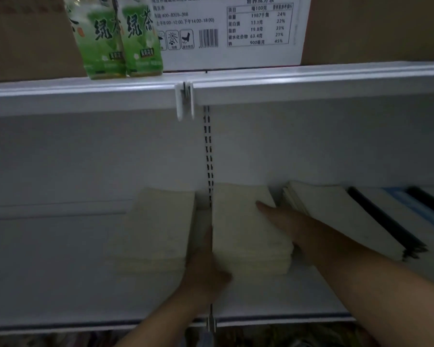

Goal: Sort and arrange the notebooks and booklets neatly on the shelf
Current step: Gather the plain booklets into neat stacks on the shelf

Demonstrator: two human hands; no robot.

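Observation:
Two stacks of cream notebooks lie on the white shelf (60,284). The left stack (158,229) lies by itself. The middle stack (243,229) is held between both hands. My left hand (203,266) presses its straight fingers against the stack's left side, in the gap between the stacks. My right hand (291,226) lies along its right side with a finger stretched over the top cover. To the right a pile of cream booklets (336,216) leans tilted, touching my right forearm.
Further right lie notebooks with black spines (386,221) and a blue-and-white one (411,209). A slotted upright (208,151) runs down the back wall. On the shelf above stand two green tea bottles (118,38) and a cardboard box with a white label (231,28).

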